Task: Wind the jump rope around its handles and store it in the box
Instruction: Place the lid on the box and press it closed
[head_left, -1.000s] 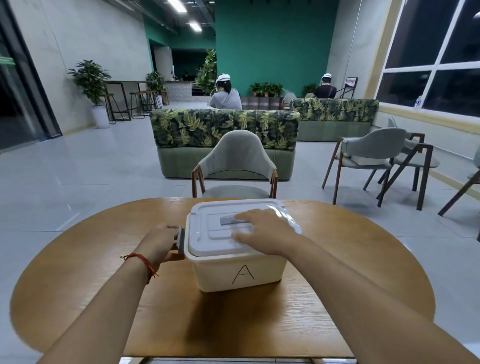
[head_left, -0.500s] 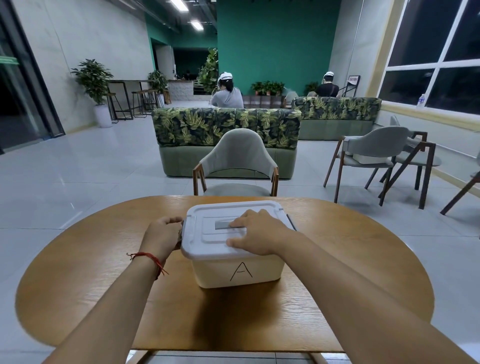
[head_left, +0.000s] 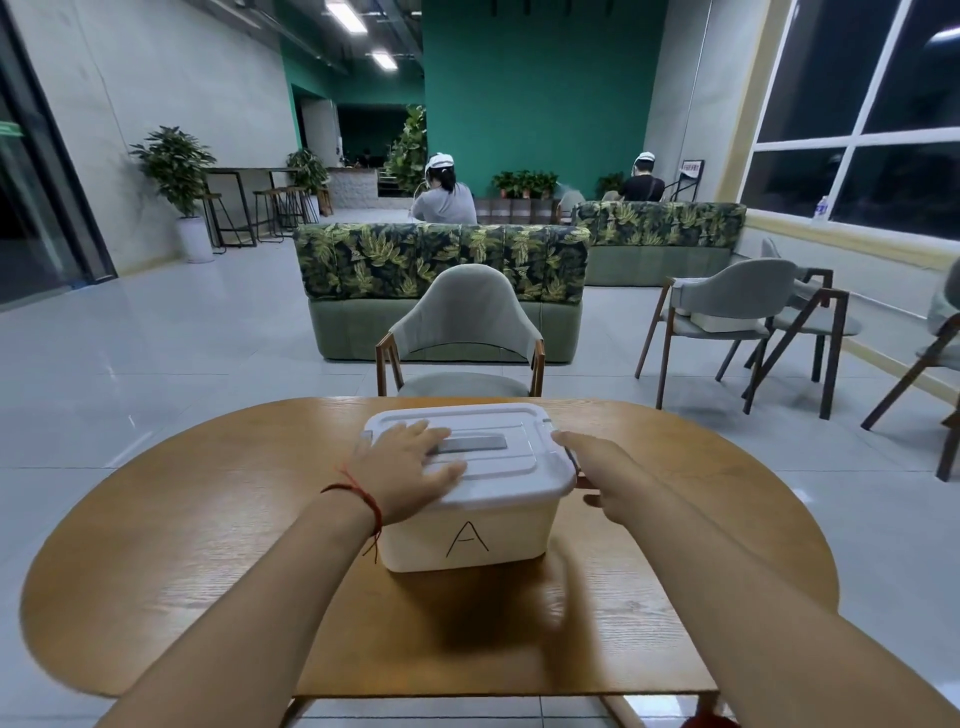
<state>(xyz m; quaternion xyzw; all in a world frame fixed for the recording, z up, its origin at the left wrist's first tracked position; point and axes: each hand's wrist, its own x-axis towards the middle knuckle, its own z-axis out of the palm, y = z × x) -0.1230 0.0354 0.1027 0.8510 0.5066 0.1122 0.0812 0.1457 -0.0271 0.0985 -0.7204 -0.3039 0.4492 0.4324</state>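
A white plastic box (head_left: 467, 540) marked "A" stands in the middle of the round wooden table (head_left: 208, 519). Its grey-white lid (head_left: 519, 467) is on, with the flat handle lying in the top recess. My left hand (head_left: 405, 467), a red string at its wrist, lies flat on the lid's left half with the fingers spread. My right hand (head_left: 597, 467) wraps the box's right end, thumb on the lid edge and fingers curled at the dark side latch (head_left: 571, 457). No jump rope shows anywhere; the box contents are hidden.
A grey chair (head_left: 462, 322) faces me just past the table's far edge, with a leaf-print sofa (head_left: 441, 260) behind it. More chairs (head_left: 737, 296) stand to the right by the windows. Two people sit far back.
My hands have swapped places: the left went from the box's left latch up onto the lid, and the right slid off the lid to the right end. The box sits straighter.
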